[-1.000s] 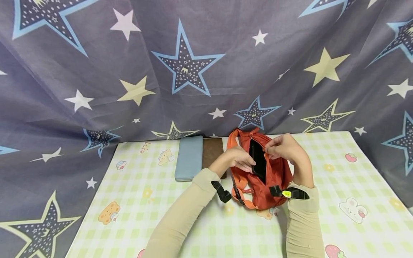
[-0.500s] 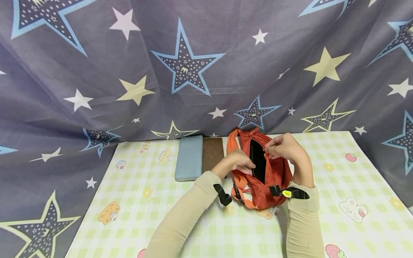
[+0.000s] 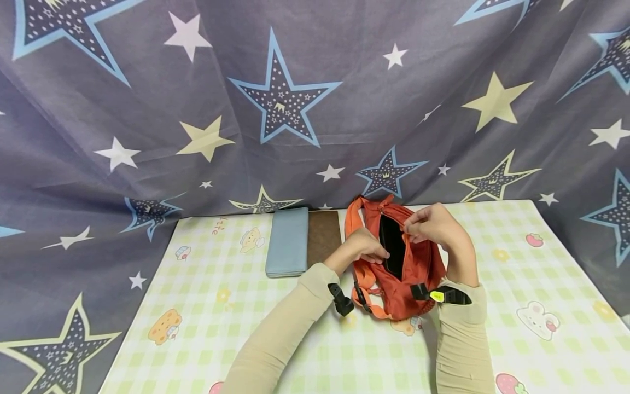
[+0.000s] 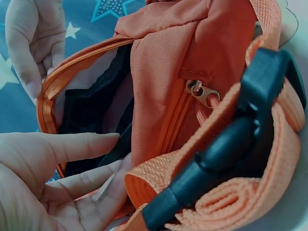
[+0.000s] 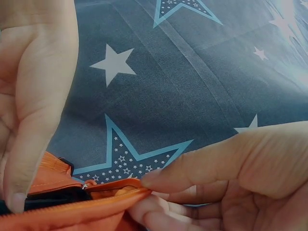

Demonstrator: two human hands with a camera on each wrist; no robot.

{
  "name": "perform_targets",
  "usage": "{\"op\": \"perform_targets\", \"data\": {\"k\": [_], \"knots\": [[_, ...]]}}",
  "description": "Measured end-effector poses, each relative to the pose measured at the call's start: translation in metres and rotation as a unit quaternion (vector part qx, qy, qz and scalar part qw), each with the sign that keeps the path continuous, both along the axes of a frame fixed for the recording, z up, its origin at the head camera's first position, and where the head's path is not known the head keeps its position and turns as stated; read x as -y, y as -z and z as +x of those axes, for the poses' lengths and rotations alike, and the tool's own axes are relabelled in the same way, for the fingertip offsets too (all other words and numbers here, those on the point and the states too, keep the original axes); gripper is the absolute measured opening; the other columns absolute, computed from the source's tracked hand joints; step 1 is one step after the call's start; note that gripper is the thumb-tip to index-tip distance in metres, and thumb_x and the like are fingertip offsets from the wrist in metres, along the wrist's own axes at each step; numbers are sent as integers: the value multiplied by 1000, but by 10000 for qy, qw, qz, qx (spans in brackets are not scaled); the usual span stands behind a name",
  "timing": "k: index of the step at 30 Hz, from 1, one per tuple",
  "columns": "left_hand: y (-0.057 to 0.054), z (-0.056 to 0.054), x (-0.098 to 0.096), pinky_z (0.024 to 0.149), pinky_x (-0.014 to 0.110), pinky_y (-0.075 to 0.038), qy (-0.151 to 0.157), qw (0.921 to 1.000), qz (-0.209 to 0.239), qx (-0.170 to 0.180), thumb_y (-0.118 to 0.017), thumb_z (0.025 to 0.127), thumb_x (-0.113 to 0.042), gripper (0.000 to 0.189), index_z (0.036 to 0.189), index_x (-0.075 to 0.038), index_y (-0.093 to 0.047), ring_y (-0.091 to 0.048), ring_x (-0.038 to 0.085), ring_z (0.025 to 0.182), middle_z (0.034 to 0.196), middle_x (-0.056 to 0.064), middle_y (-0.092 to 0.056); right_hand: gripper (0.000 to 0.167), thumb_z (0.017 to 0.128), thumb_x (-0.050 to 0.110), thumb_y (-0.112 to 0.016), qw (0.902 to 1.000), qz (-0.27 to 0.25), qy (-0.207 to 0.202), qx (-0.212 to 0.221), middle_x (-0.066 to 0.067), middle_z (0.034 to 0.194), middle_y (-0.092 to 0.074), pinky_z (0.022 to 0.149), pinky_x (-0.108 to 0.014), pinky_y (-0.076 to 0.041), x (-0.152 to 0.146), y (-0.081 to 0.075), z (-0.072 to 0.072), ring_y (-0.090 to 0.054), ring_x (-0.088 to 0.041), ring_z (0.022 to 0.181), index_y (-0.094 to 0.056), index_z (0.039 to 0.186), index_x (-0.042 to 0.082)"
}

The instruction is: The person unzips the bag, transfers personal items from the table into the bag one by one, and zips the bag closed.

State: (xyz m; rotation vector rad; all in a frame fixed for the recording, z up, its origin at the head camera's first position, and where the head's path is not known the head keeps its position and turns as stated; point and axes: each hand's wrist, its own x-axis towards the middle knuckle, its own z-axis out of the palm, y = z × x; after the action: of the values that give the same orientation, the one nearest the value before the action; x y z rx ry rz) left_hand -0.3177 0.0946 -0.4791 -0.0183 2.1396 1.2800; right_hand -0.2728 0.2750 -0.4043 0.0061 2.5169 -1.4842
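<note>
An orange-red bag [image 3: 396, 295] lies unzipped at the right, its dark opening facing up. My left hand [image 3: 363, 245] reaches into the near side of that opening. In the left wrist view, its thumb and fingers pinch a flat black object [image 4: 126, 129] that is mostly hidden inside the bag; its kind cannot be made out. With thumb and fingertips, my right hand [image 3: 429, 225] pinches the zippered edge [image 5: 118, 185] of the bag and holds it outward.
Left of the bag lies a light blue zip case [image 3: 287, 241], overlapping a brown flat item [image 3: 324, 235]. Orange straps with a black buckle [image 4: 216, 149] hang at the bag's near left side. A star-patterned curtain [image 3: 315, 109] rises behind the table [image 3: 197, 328].
My left hand has shifted slightly, and the black object shows less distinctly in the opening. My right hand keeps its place on the bag's edge.
</note>
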Motion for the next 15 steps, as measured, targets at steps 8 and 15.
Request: {"op": "perform_targets", "data": {"k": [8,15], "knots": [[0,1,0,50,20,-56,-135,9997,179,54,-82,79,7,24,69,-2,-63,-68,12,51,77,14,-74,23,92,0,-67,10000,31,-9,-23,-14,83,-77,67,-31,-63,3,-1,1,-70,-10,65,-70,105,-18],[-2,1,-3,49,22,-57,-189,9994,-240,-157,-86,74,6,19,70,1,-68,-63,11,43,69,12,-73,22,92,0,-67,10000,65,-23,-40,-16,85,-77,67,-32,-63,3,-1,1,-70,-10,66,-70,105,-18]]}}
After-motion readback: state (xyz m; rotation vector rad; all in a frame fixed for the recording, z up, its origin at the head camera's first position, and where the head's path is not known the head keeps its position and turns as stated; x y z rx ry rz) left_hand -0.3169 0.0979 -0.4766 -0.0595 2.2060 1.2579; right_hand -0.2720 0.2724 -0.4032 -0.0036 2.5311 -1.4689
